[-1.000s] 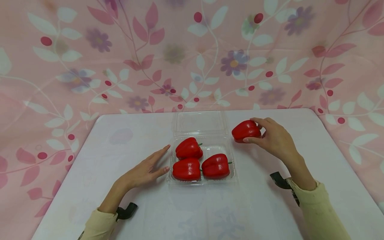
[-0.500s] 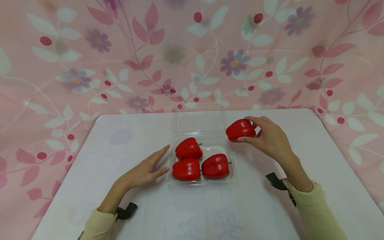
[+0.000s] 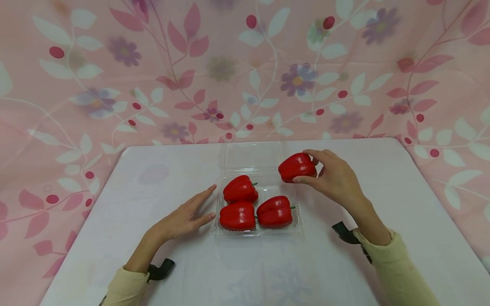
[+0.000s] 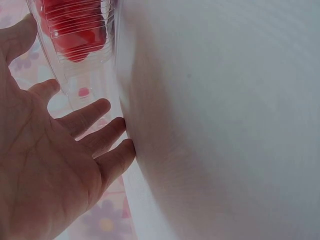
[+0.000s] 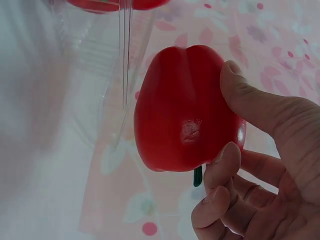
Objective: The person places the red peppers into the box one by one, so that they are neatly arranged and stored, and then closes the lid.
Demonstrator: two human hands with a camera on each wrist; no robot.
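A red bell pepper (image 3: 297,167) is held between the thumb and fingers of my right hand (image 3: 337,176), over the back right corner of a clear plastic clamshell box (image 3: 260,233). The right wrist view shows the same bell pepper (image 5: 185,110) with its green stem pointing down. Three more red bell peppers lie in the box: one back left (image 3: 240,189), one front left (image 3: 237,216), one front right (image 3: 274,211). At the box's left side, my left hand (image 3: 183,219) has its fingers extended, thumb and fingertips at the wall. The left wrist view shows this hand (image 4: 55,155) holding nothing.
The box's clear lid (image 3: 252,156) lies folded back toward the rear edge of the white-covered table (image 3: 183,272). Behind the table hangs a pink floral cloth (image 3: 222,68). A dark wrist camera mount (image 3: 161,269) sits by the left sleeve, another (image 3: 346,233) by the right.
My right hand has moved left with the bell pepper, from beside the box to over its back right corner. The left hand and the peppers in the box have stayed put.
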